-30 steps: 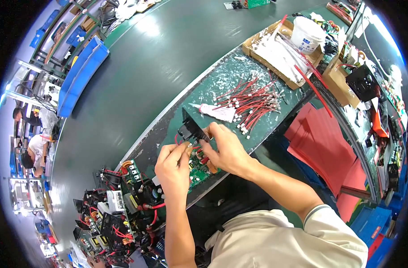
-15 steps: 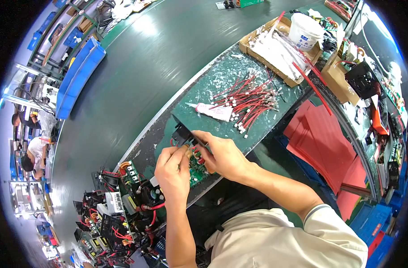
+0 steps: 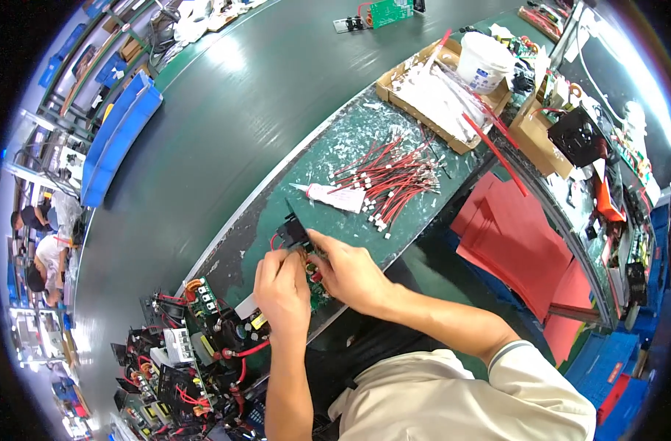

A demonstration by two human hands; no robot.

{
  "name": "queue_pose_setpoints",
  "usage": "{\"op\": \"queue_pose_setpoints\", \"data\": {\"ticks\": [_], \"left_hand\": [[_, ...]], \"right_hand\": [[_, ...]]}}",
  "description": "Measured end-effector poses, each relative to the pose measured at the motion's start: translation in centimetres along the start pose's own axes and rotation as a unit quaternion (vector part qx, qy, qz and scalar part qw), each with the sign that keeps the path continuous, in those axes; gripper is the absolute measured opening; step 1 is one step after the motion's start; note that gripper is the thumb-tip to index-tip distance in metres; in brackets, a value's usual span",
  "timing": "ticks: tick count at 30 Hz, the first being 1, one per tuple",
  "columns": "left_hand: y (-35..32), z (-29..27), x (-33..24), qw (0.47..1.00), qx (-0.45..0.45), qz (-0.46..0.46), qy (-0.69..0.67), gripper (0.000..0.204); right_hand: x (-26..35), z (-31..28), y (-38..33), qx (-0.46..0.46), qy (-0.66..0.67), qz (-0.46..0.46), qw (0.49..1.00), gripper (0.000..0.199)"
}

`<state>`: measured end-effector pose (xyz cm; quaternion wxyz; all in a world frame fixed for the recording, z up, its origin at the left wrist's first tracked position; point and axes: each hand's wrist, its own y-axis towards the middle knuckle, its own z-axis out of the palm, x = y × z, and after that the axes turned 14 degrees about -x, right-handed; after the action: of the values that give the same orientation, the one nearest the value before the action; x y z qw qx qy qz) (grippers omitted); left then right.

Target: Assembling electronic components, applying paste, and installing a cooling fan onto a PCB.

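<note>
Circuit board: mostly hidden under left hand & right hand; grip on it can't be made out. Red wire: end hidden. Stacked boards: parts too small to ID. Torso cut off btm edge.

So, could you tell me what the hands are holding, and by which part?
Both hands, left and right, grip a small green circuit board by its edges; its black component sticks out above them.

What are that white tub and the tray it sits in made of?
The white tub looks like smooth plastic: even white, rounded rim, slight sheen. The tray looks like plain cardboard: dull brown, thin folded walls. The small green board between the hands seems a rigid circuit board, though mostly covered.
</note>
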<state>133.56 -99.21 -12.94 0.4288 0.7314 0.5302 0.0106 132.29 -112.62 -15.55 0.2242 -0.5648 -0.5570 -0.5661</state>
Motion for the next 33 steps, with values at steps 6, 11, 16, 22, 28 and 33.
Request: {"op": "queue_pose_setpoints", "data": {"ticks": [6, 11, 16, 22, 28, 33], "left_hand": [[3.1, -7.2, 2.5, 0.986, -0.098, -0.135, -0.003, 0.026], [-0.5, -10.8, 4.1, 0.977, -0.102, -0.187, -0.019, 0.023], [-4.4, -13.5, 3.8, 0.97, -0.081, -0.23, 0.018, 0.026], [-4.6, -12.7, 1.5, 0.97, 0.127, -0.053, 0.2, 0.07], [-5.2, -12.4, 1.9, 0.961, 0.086, -0.081, 0.25, 0.073], [-5.8, -7.8, 0.9, 0.979, 0.121, -0.053, 0.154, 0.098]], "right_hand": [[-3.0, -6.1, 9.5, 0.133, -0.16, -0.031, 0.978, 0.037], [-6.6, -6.9, 15.6, 0.147, -0.354, -0.185, 0.905, 0.024], [-8.2, -6.1, 15.5, 0.189, -0.356, -0.212, 0.89, 0.017], [-9.5, -6.5, 15.5, 0.148, -0.326, -0.205, 0.911, 0.012], [0.8, -5.1, 7.8, 0.159, -0.115, -0.158, 0.968, 0.039], [-0.3, -3.0, -1.3, 0.252, -0.108, -0.17, 0.947, 0.088]]}}
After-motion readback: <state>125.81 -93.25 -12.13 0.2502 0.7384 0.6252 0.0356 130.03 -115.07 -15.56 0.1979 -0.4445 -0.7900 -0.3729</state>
